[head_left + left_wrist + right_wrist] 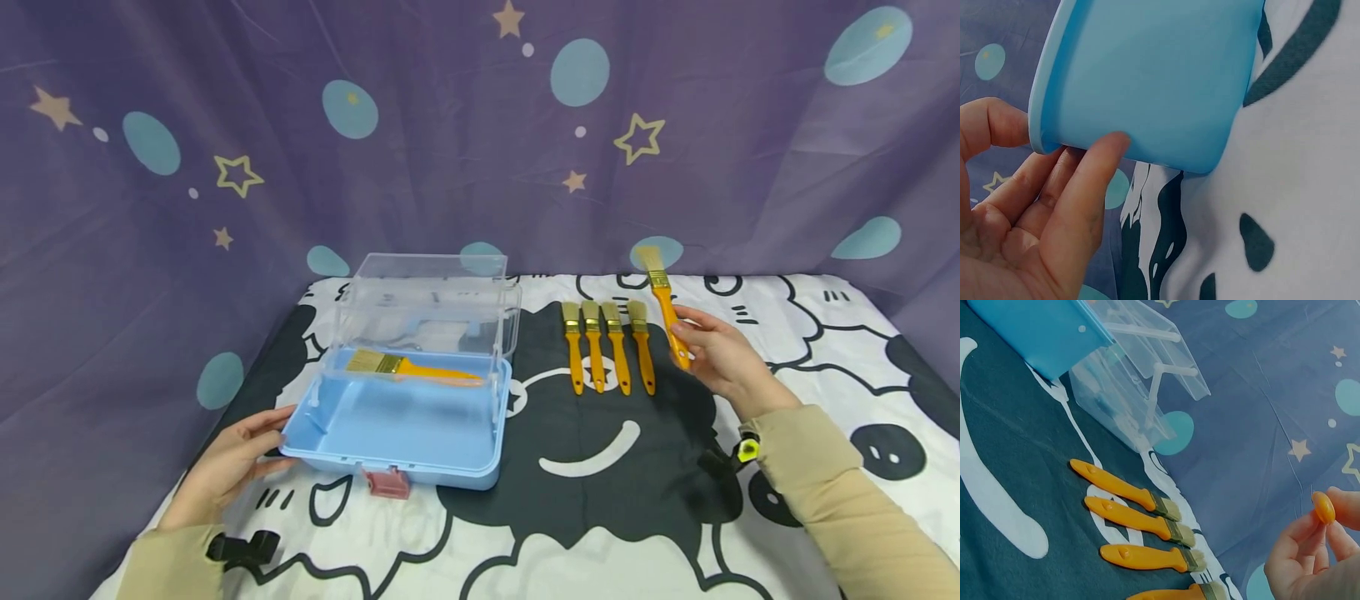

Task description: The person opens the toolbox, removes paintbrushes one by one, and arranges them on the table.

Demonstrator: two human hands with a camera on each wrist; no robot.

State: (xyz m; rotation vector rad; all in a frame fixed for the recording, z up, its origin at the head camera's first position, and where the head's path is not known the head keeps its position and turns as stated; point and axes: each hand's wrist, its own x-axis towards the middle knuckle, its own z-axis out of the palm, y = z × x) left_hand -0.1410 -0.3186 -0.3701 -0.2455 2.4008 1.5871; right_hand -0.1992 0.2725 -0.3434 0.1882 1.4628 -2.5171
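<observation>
Left hand [232, 467] sits closest, fingers straight, thumb and fingertips resting on the near left corner of the blue box [405, 425], nothing gripped. One brush [408, 367] lies inside, beyond those fingers. Over on the right hand [720, 350], fingers pinch the orange handle of a raised brush [663, 304], bristles pointing away. Just left of it, four brushes [607, 346] lie side by side on the desk [600, 500].
</observation>
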